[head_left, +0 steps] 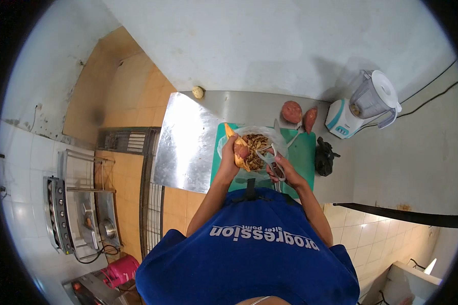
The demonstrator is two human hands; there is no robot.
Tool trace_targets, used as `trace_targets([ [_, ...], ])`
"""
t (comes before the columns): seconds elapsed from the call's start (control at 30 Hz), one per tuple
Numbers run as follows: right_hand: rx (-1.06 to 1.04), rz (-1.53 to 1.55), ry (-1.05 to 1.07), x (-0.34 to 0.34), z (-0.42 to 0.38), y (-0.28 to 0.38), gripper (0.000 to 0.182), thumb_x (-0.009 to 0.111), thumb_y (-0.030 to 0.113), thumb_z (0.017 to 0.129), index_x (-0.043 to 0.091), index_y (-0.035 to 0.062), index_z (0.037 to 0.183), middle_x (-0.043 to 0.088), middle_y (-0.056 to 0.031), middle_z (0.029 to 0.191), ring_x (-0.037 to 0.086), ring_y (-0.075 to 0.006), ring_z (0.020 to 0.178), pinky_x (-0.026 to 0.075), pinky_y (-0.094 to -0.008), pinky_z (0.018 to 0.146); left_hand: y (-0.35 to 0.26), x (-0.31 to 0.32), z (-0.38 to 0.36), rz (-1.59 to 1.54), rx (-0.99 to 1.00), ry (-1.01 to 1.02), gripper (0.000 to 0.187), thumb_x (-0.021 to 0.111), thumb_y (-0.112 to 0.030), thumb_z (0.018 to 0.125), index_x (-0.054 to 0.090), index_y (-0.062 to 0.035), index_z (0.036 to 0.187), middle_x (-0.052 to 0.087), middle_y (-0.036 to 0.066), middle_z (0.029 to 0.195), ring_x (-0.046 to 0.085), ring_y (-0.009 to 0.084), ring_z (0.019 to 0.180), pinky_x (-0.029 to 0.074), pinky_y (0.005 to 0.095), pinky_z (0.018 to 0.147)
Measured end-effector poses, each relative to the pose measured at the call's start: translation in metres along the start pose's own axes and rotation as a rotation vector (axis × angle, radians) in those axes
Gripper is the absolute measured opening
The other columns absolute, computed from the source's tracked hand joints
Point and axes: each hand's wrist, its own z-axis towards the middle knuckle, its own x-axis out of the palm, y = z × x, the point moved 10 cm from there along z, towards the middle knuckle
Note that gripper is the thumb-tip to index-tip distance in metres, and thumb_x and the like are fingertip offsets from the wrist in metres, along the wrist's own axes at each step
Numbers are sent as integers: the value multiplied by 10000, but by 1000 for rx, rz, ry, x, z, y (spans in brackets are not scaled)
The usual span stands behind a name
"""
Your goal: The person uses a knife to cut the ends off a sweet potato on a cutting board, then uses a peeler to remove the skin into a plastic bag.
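My left hand [230,155] is closed around a sweet potato [241,151], its orange flesh bare at the ends and a patch of reddish skin still on it. In my right hand [287,172] is a peeler [269,154], its head right beside the sweet potato. Beneath both hands, a pile of brown peelings [255,145] lies in a clear plastic bag [275,136]. The bag rests on a green cutting board [304,152]. A knife [277,125] lies at the far edge of the board, its handle end hidden.
Two unpeeled sweet potatoes, a round one [291,112] and a narrow one [310,119], lie behind the board. To the right are a black plastic bag [325,156] and a blender [359,107]. A small pale lump [198,92] sits at the steel counter's [185,147] back edge.
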Motion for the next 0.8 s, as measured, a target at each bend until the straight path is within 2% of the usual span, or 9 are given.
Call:
trace_targets([
  [0.07,8,-18,2,-8,8,-13,548,467,375,1039,338,143,1519,568,-69,840,539,-194,630,467,-331,607,5,-3,-5,7,-26,-2,319,574,-367,982,596,-56,1048,640,67,855,639,172,698,542,320,629],
  [0.13,-220,-1046,-358,-24,7,15,586,540,381,1002,361,146,1508,645,-127,923,634,-335,713,519,-449,702,8,-10,-7,20,-50,-20,307,580,-364,975,617,-61,1017,637,51,813,638,165,671,532,319,606],
  [0.23,6,-1294,-331,-26,4,9,647,617,357,951,364,158,1511,680,-176,973,669,-418,831,522,-517,797,9,-11,-14,5,-32,-109,299,584,-362,971,629,-67,988,635,45,800,626,160,642,520,310,590],
  [0.33,-305,-1630,-462,-11,-5,25,631,671,319,912,416,145,1463,697,-176,946,685,-378,859,529,-494,788,13,-16,-5,47,-58,-14,330,598,-400,962,567,-88,1066,634,39,896,636,160,745,524,309,630],
  [0.43,-424,-1478,-605,-16,-12,50,435,703,315,890,589,132,1268,711,-150,860,696,-348,825,530,-483,731,14,-23,0,48,-43,-33,318,594,-393,965,569,-91,1065,633,33,883,635,162,729,527,315,628],
  [0.47,-420,-1478,-605,-16,-12,57,435,703,315,890,589,132,1268,711,-150,860,696,-348,825,530,-483,731,16,-24,1,47,-46,-34,318,594,-393,965,569,-91,1065,633,33,883,635,162,729,527,315,628],
  [0.53,-250,-1258,-536,-26,-5,57,238,716,307,878,679,112,1010,704,-113,786,688,-337,749,525,-469,663,17,-24,2,20,-42,-23,292,587,-357,966,613,-74,1031,644,43,833,646,161,675,528,314,584],
  [0.63,-358,-1244,-573,-20,1,66,178,704,290,893,707,112,893,684,-99,706,679,-339,700,524,-463,637,19,-14,-3,22,-81,-15,303,583,-355,970,603,-65,1057,653,54,852,656,171,697,549,326,604],
  [0.8,-585,-1303,-486,-2,25,68,171,710,186,861,695,106,1011,717,-100,893,693,-312,773,543,-425,678,14,0,-14,43,-94,-18,275,564,-382,982,576,-108,1002,629,20,821,632,155,671,525,307,611],
])
